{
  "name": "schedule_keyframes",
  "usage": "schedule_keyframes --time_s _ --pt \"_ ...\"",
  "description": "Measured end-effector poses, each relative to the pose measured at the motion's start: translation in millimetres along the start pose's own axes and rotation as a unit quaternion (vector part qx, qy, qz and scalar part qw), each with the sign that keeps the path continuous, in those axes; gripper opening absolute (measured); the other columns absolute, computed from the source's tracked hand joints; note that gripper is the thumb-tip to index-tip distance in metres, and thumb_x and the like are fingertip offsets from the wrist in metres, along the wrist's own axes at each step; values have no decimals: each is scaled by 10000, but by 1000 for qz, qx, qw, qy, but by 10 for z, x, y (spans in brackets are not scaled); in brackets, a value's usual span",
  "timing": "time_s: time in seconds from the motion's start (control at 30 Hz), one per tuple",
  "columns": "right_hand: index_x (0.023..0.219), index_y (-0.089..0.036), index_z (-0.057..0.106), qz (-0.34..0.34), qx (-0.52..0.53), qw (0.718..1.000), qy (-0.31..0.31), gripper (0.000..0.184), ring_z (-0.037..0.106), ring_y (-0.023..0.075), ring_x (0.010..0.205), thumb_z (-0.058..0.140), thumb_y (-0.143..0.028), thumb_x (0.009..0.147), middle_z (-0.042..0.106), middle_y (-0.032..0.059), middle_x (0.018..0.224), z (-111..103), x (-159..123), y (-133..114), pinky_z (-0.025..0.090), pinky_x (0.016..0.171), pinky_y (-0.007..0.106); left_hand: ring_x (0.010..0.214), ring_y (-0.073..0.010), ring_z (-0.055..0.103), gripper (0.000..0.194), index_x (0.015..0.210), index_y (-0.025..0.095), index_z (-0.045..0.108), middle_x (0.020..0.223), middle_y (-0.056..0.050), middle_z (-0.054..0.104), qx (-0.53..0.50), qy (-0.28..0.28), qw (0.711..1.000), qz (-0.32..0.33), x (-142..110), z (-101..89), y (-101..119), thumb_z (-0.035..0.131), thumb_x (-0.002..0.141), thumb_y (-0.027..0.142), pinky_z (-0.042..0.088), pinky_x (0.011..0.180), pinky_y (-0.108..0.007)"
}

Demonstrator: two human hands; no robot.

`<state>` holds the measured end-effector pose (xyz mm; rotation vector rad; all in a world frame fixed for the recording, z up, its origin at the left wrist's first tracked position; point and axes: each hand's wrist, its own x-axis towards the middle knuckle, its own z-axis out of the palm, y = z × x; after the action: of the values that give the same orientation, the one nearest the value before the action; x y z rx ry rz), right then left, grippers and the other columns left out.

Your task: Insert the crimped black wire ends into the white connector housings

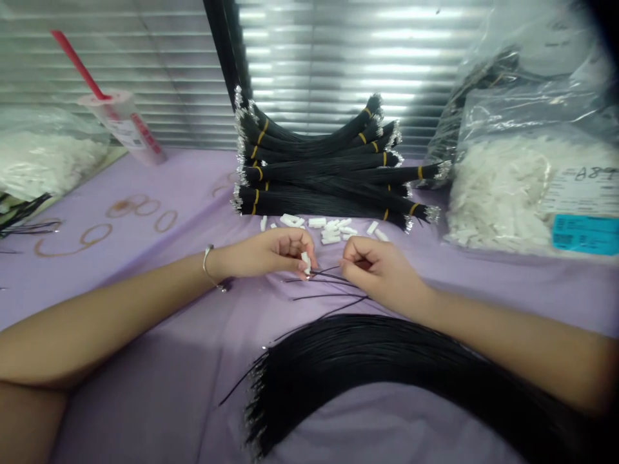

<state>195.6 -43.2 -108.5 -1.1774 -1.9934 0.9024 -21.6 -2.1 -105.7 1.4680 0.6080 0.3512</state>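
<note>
Between the thumb and fingers of my left hand (271, 252) is a small white plastic connector housing (305, 263). My right hand (380, 267) pinches thin black wires (331, 276) whose ends reach toward the housing; whether a tip sits inside it I cannot tell. A few loose black wires lie just below the hands. Beyond my fingers several white connector housings (331, 229) are scattered on the purple cloth. Nearer to me curves a thick bundle of black wires (367, 351) with silvery terminals at its left end, passing under my right forearm.
Tied bundles of black wires (319, 174) are stacked at the back against the blinds. A bag of white housings (507, 187) stands at right, another bag (43, 154) at left. A cup with a red straw (123, 125) and rubber bands (97, 235) are on the left.
</note>
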Motion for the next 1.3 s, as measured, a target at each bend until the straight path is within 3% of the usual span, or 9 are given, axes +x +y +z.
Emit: schedule_keyframes --time_s 0.3,0.47,0.57,0.67,0.77,1.03,1.3 --pt "571 -179 408 36 39 998 29 169 348 76 484 471 -119 717 389 -55 506 -16 48 11 296 477 223 742 -64 589 106 857 117 506 875 -40 596 -5 9 1000 -13 -4 15 15 586 789 130 520 700 -204" --pt "600 -173 434 -2 -1 1000 3 157 378 83 531 499 -130 736 422 -43 550 3 41 42 308 505 218 725 -61 586 112 862 120 508 885 -43 601 2 15 1000 -16 -7 20 19 590 788 138 523 700 -205" --pt "735 -164 540 -39 -25 998 -32 70 421 84 554 503 -177 792 499 -27 619 19 23 52 340 528 216 721 -62 585 104 867 122 515 869 -39 599 4 12 1000 -12 -9 11 11 585 792 142 522 705 -207" --pt "851 -165 612 -90 -59 994 -33 109 451 87 583 521 -216 822 537 -11 660 37 14 55 366 570 220 725 -63 589 108 880 125 518 886 -41 600 13 12 1000 -13 -10 1 6 582 795 142 517 707 -207" --pt "812 -164 640 -117 -70 990 -19 120 444 85 584 547 -237 826 511 -15 626 49 19 54 362 574 216 738 -68 593 113 888 125 517 905 -43 599 21 14 1000 -16 -11 -1 9 581 796 143 515 713 -214" --pt "667 -152 595 -74 -65 995 -17 158 432 79 548 553 -210 807 504 -22 582 53 32 30 342 544 218 685 -65 601 112 858 118 529 755 -23 614 10 17 1000 -14 -3 15 38 608 782 140 510 682 -191" --pt "586 -151 522 -65 -47 996 -24 181 432 73 541 560 -172 761 499 -24 572 55 26 21 329 519 211 683 -66 602 134 841 119 532 782 -22 620 -9 30 999 -18 17 18 40 636 758 138 511 669 -189"
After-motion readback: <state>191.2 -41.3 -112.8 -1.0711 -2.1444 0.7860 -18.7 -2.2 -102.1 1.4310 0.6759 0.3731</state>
